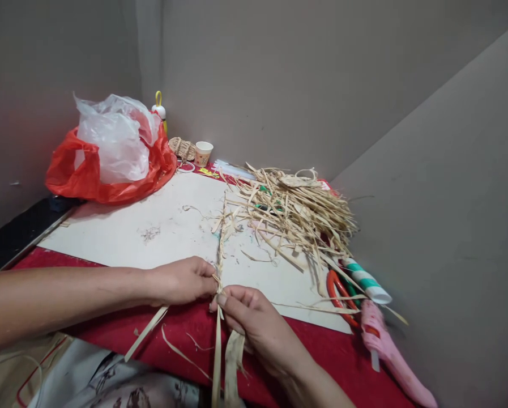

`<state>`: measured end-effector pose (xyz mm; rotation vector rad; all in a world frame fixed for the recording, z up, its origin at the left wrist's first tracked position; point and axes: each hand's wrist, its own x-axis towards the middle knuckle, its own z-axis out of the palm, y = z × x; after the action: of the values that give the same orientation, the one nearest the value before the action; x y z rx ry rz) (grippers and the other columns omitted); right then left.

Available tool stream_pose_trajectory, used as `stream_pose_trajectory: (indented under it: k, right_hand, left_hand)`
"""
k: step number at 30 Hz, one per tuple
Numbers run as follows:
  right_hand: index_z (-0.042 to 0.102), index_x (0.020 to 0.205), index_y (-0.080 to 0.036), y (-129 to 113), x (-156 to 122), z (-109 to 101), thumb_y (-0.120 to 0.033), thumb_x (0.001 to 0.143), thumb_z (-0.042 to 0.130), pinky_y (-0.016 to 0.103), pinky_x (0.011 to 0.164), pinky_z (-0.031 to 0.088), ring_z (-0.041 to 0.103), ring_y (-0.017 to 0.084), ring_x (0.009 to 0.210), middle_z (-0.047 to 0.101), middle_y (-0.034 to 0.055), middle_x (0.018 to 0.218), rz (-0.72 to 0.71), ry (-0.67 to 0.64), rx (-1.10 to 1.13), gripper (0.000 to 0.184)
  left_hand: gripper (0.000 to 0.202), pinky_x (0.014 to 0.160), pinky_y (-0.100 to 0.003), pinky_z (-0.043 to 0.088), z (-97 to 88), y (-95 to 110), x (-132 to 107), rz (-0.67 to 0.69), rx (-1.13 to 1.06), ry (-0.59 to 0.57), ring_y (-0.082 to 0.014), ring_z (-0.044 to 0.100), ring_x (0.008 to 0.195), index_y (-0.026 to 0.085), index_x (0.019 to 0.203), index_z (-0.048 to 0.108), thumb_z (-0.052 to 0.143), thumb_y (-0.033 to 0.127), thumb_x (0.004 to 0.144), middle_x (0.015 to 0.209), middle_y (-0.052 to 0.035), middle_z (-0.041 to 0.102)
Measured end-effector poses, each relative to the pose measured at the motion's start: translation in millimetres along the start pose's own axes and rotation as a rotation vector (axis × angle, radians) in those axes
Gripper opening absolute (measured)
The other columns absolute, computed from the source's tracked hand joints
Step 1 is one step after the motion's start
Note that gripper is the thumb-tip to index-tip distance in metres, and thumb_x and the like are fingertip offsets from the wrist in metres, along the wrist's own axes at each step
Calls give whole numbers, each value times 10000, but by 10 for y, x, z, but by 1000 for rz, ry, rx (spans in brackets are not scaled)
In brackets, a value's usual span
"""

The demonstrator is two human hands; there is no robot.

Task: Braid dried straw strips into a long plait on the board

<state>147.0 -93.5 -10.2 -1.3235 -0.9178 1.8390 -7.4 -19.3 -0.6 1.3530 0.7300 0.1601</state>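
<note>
A thin braid of dry straw-coloured leaf strips [221, 249] runs away from me over the white board. My left hand [190, 280] is closed at the braid's left side, near its lower end, and a loose strip [146, 333] comes out below that hand. From the right, my right hand [245, 311] pinches the braid's working end between thumb and fingers. Two more strips hang down toward my lap: a narrow one [217, 357] and a wider one [234, 362] beneath the right hand. The fingertips of my left hand are partly hidden.
A large pile of dry strips [304, 209] lies at the back right. Red-handled scissors [336, 289], a green-striped roll [368, 283] and a pink glue gun [389, 351] lie along the right edge. A red plastic bag [109, 192], paper cup [203, 153] and woven piece [182, 148] stand behind.
</note>
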Motion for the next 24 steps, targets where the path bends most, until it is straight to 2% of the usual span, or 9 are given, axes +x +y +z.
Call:
stream_pose_trajectory:
  k: [3,7,11,14,19,24]
  right_hand:
    - [629,703,-107,-11,18,-16,-439,786,595,202,397,88,158,43,394,256,-101,407,-42,-8,-125,343]
    - [617,705,-114,-31,18,-44,-442,805,568,205,423,143,182,56,434,272,-89,453,-83,-16,-261,346]
    - [566,681,-134,-47,-5,-62,-419,828,537,205,450,179,208,69,484,300,-71,519,-105,-29,-343,322]
    - [532,665,-148,-50,-19,-57,-385,847,503,206,469,206,228,82,519,304,-59,560,-131,-13,-427,300]
    - [503,608,-161,-56,-53,-81,-368,841,498,203,499,273,314,99,561,363,-37,580,-202,60,-612,312]
    - [534,640,-171,-104,-150,-137,-403,816,528,196,413,285,364,84,433,406,-46,508,-95,135,-530,291]
  left_hand:
    - [221,550,-198,323,-37,-40,19,3,48,-31,-73,399,518,146,598,559,485,292,745,549,31,522]
    - [221,547,-197,315,-65,-29,24,-11,67,-36,-71,398,523,144,616,581,485,295,744,568,30,529]
    - [216,399,-228,163,-72,36,10,-135,70,-52,-60,219,388,150,637,593,483,311,728,460,72,352]
    - [234,383,-243,109,-62,47,10,-188,73,-71,-59,179,361,158,635,572,495,356,732,435,82,320]
    - [237,441,-220,173,-37,-25,40,-119,85,-27,-59,246,438,147,623,542,535,364,717,473,71,376]
    - [227,503,-199,244,-2,-35,45,-32,150,10,-65,304,515,147,608,502,501,325,749,535,60,412]
